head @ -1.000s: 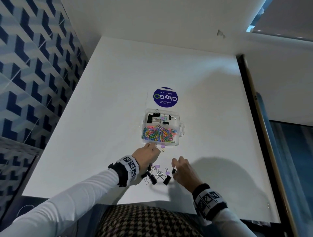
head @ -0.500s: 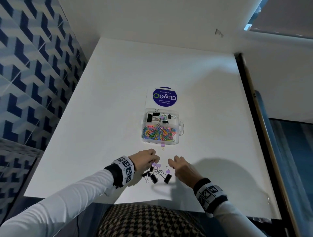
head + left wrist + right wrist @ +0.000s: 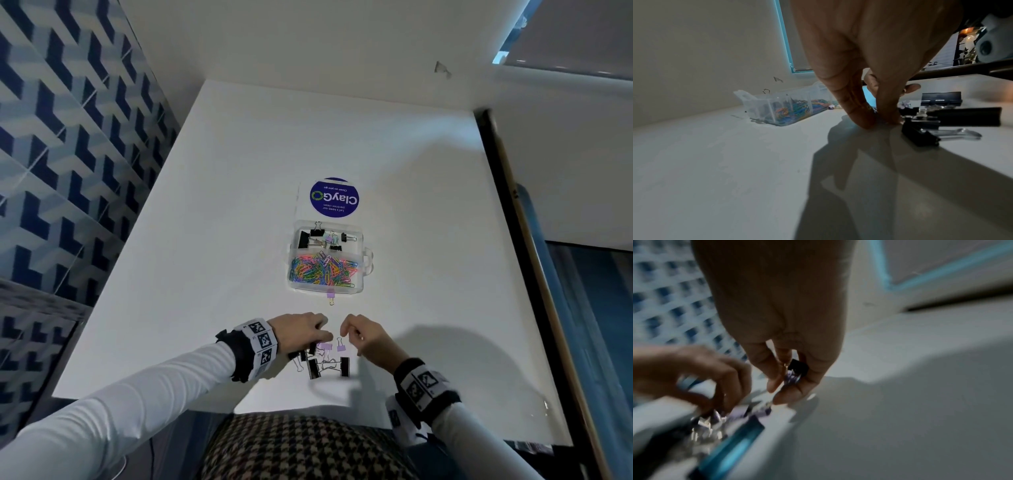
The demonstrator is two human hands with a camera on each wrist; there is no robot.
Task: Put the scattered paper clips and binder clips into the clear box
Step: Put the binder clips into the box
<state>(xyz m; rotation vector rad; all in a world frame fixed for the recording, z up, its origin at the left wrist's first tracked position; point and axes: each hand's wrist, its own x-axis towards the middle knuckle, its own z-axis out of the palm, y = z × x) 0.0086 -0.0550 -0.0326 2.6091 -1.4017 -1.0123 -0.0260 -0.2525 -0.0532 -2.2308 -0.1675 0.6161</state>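
Left hand (image 3: 301, 330) pinching purple binder clip (image 3: 324, 346), right hand (image 3: 789, 363) clutching small clips, two large black binder clips (image 3: 312, 368) loose

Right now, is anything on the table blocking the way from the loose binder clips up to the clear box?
Only one small purple binder clip lies between the pile of binder clips and the clear box, against its near wall. The box is open-topped.
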